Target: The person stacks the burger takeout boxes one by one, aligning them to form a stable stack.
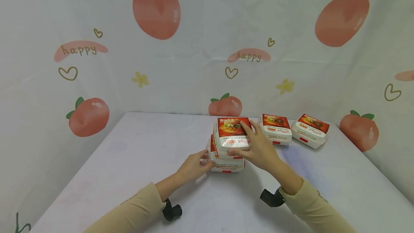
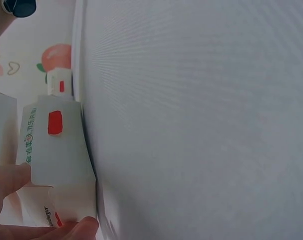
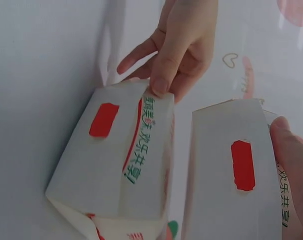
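Observation:
My right hand grips an upper burger box, white with a red picture lid, thumb at its near front and fingers over the lid. Directly under it, a matching lower burger box stands on the table, its lid partly covered from above. My left hand holds the lower box by its left end, the thumb at the near corner and the fingers along the side. In the right wrist view, a gap shows between the upper box and the lower box.
Two more burger boxes stand at the back right of the white table: a nearer one just right of my right hand, and a slanted one beyond it. Behind the table hangs a white cloth printed with peaches.

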`<action>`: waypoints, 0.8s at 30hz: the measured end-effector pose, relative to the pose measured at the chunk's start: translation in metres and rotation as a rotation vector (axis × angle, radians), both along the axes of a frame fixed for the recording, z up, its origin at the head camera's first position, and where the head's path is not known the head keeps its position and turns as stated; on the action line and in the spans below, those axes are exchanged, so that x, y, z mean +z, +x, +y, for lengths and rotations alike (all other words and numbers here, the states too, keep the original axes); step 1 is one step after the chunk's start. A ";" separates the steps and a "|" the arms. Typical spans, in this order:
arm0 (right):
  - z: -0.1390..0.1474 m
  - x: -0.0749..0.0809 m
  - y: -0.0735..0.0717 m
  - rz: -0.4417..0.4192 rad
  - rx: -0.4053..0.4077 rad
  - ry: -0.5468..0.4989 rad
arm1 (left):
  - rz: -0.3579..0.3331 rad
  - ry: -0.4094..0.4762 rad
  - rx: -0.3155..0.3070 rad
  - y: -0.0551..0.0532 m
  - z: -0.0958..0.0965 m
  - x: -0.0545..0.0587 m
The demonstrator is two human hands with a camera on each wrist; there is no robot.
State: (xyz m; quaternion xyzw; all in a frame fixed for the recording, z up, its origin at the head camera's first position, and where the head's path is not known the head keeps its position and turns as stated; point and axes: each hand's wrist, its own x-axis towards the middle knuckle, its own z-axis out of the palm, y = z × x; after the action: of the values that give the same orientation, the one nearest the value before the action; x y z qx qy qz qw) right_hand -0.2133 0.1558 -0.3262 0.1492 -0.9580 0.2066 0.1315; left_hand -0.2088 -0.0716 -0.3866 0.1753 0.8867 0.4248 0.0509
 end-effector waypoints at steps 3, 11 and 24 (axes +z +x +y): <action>-0.005 -0.002 0.001 0.007 -0.015 0.002 | 0.007 0.008 -0.004 0.000 0.000 0.000; -0.014 -0.006 0.001 0.021 -0.028 -0.012 | 0.002 0.014 -0.016 0.001 0.001 0.001; -0.024 -0.010 0.002 -0.009 -0.056 -0.023 | 0.015 0.019 -0.027 0.000 0.000 0.000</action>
State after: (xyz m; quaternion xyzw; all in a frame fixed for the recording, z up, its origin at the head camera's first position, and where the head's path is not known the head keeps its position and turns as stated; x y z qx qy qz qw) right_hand -0.2115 0.1317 -0.3360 0.1200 -0.9599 0.2147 0.1349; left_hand -0.2088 -0.0718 -0.3869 0.1910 0.8804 0.4313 0.0483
